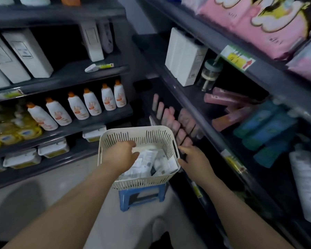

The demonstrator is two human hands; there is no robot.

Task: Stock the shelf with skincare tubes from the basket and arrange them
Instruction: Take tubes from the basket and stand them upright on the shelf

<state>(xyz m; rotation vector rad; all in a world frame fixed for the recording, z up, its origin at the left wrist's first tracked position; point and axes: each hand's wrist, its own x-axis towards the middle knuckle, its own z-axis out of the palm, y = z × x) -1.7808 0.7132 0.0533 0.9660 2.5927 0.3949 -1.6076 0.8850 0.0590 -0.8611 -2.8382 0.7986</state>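
A cream slotted basket (142,136) stands on a small blue stool (142,195) in the aisle, holding several white skincare tubes (151,161). My left hand (118,155) reaches down into the basket among the tubes; its fingers are hidden below, so a grip does not show. My right hand (193,159) is at the basket's right rim, fingers pointing toward the handle slot, and holds nothing that shows. Several pink tubes (171,116) stand in a row on the dark low shelf just behind the basket.
Dark shelving runs on both sides. On the left are white bottles with orange caps (92,105), yellow packs and white tubs. On the right shelf lie pink tubes (228,105), blue tubes (266,126), white boxes (185,56) and pink packages above.
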